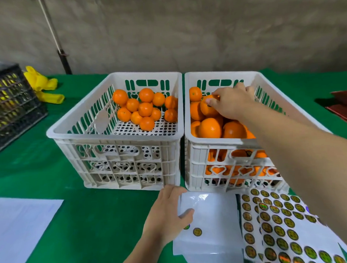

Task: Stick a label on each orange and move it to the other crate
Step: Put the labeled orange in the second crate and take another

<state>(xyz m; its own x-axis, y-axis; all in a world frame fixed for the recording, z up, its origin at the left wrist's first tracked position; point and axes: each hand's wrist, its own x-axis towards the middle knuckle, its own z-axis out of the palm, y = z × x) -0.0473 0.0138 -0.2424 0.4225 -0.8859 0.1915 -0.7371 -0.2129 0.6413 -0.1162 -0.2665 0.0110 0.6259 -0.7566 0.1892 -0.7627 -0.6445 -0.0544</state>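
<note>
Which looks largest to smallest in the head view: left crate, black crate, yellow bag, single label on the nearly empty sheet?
1. left crate
2. black crate, cut off by the frame edge
3. yellow bag
4. single label

bare grey wall, green-covered table

rough concrete wall (204,30) fills the upper frame; green cloth (89,224) covers the table; thin pole (54,35) leans upper left.

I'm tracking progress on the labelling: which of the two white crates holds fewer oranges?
The left white crate: a single small cluster of oranges at its far end, perforated floor showing. The right white crate is heaped nearly to its rim.
</note>
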